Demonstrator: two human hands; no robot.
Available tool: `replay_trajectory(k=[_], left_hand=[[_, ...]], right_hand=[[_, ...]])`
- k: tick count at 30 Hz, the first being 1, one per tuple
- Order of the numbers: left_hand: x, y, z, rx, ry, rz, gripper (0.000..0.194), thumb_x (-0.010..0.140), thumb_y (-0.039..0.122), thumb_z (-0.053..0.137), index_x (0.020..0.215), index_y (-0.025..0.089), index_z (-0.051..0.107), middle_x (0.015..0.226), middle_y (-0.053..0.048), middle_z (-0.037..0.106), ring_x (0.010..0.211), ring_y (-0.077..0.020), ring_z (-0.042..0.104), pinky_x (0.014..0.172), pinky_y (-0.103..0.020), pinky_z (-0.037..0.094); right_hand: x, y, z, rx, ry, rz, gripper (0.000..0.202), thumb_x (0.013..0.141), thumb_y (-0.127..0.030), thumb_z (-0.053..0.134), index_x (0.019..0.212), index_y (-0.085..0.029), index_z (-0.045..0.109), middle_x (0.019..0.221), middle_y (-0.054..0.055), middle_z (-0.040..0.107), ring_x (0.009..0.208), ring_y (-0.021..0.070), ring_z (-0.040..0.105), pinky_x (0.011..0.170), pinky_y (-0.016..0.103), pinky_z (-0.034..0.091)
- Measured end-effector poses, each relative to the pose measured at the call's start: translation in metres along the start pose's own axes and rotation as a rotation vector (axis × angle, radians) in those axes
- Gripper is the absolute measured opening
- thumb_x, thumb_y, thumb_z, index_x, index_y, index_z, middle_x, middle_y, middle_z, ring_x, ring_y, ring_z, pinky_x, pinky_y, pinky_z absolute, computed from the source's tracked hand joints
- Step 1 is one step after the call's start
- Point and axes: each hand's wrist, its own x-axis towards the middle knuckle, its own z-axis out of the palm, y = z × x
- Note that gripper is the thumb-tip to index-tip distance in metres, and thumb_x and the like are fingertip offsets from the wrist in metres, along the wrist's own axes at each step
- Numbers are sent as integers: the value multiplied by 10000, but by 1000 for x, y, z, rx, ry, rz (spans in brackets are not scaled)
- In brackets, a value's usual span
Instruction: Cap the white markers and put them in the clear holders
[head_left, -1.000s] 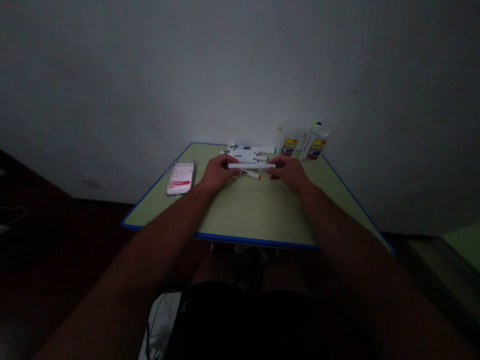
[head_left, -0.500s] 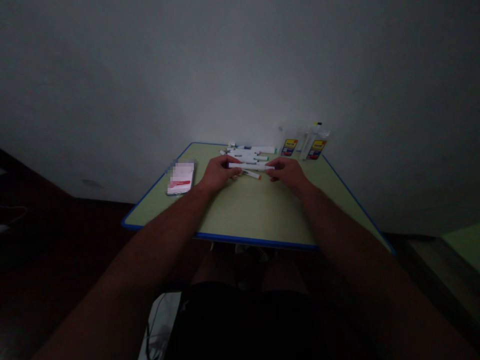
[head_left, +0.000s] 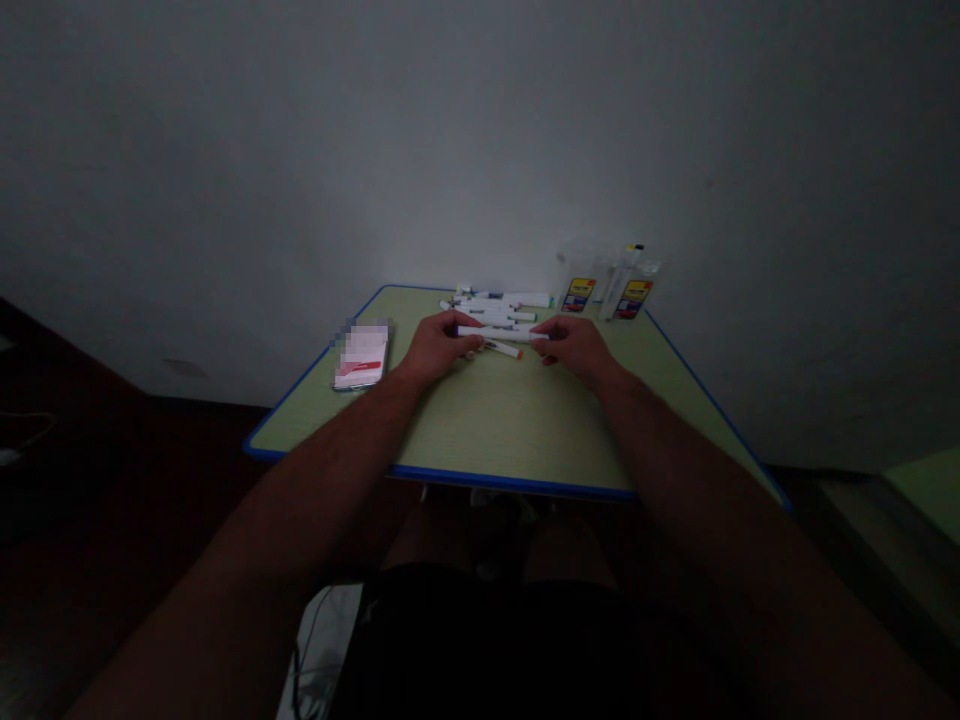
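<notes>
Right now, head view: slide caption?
Left hand and right hand hold a white marker by opposite ends over a blue-edged table.

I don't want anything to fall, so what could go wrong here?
The purple-ended marker, held near its ends by the left hand and right hand, might slip and knock the orange-ended marker beside it. The right hand could bump the clear plastic packages standing near the back right of the table.

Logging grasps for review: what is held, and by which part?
A white cylindrical marker, held near both ends: left hand at one, right hand at the other.
</notes>
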Motion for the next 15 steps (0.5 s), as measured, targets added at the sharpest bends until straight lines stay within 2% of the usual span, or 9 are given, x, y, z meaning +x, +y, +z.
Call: replay_trajectory(k=[15], left_hand=[[0,1,0,-20,21,-6,193,689,95,798,863,141,726,719,-29,717,554,-107,610,568,-259,510]], right_hand=[[-3,-5,1,0,-8,16,112,762,-104,766,868,-127,737,617,-3,653,504,84,567,481,210,531]])
